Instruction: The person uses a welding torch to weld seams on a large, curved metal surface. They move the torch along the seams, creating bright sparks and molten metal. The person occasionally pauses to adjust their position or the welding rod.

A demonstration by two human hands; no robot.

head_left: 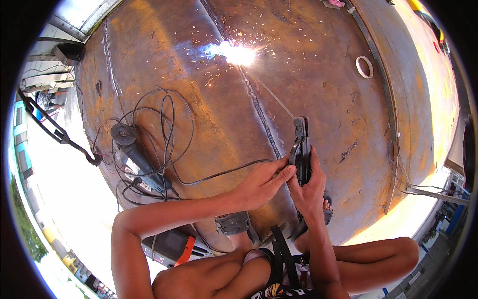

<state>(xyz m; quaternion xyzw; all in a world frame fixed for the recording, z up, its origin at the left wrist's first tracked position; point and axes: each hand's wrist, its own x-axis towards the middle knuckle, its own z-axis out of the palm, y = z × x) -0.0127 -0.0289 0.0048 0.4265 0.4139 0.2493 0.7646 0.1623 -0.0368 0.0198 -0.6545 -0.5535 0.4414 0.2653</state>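
Note:
A black electrode holder [299,154] carries a thin welding rod [274,97], whose far tip meets a bright arc [234,52] with sparks and bluish smoke on a seam [261,114] in the rusty steel plate [189,79]. My right hand [311,192] is wrapped round the holder's handle. My left hand [269,182] grips against the holder's left side, thumb and fingers closed on it, beside a black cable [219,173]. The exact weld point is hidden by glare.
An angle grinder [144,164] lies among looped cables [164,114] at left, near a black-and-orange machine [179,244] by my legs. A white ring [364,67] rests at right beside a raised metal strip [391,119]. My sandalled feet [234,224] are on the plate.

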